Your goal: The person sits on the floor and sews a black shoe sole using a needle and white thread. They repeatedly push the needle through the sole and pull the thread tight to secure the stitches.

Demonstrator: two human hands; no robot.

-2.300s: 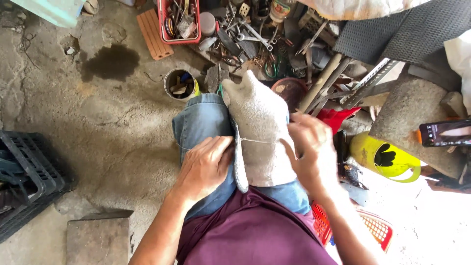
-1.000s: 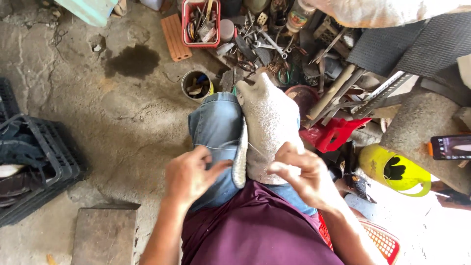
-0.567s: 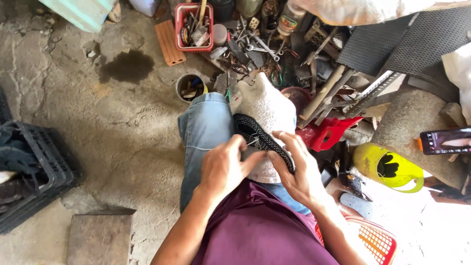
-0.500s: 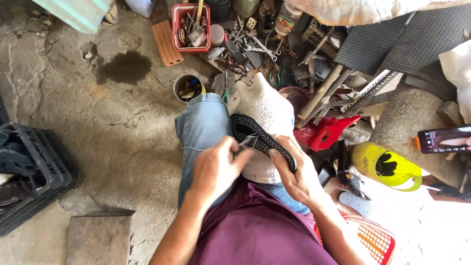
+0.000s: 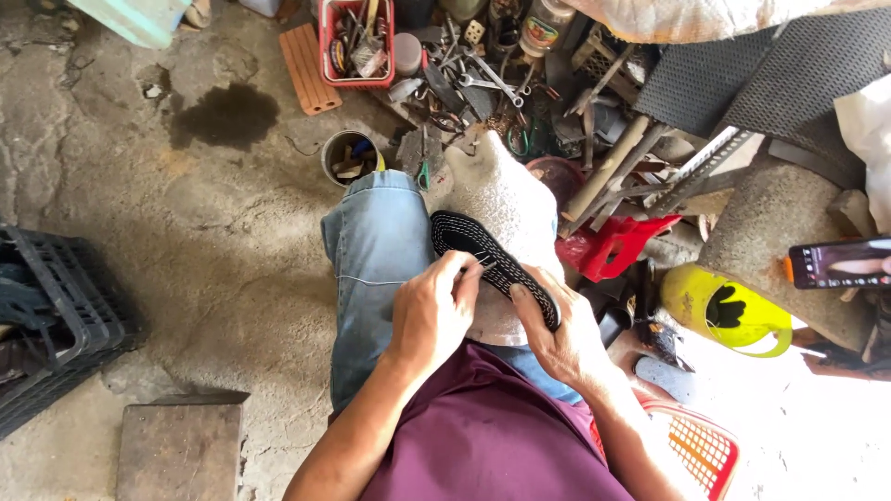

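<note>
both hands clamped on black shoe sole (image 5: 492, 264): left hand (image 5: 432, 315) pinching its edge, right hand (image 5: 557, 334) bracing the underside against grey cloth (image 5: 506, 199) padding the knee

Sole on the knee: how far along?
Done: the black sole lies tread-up on the cloth over the knee. In hand: the right hand steadies its near end, while the left hand presses a thin tool to its edge. Left: cannot tell; no finished work shows.
</note>
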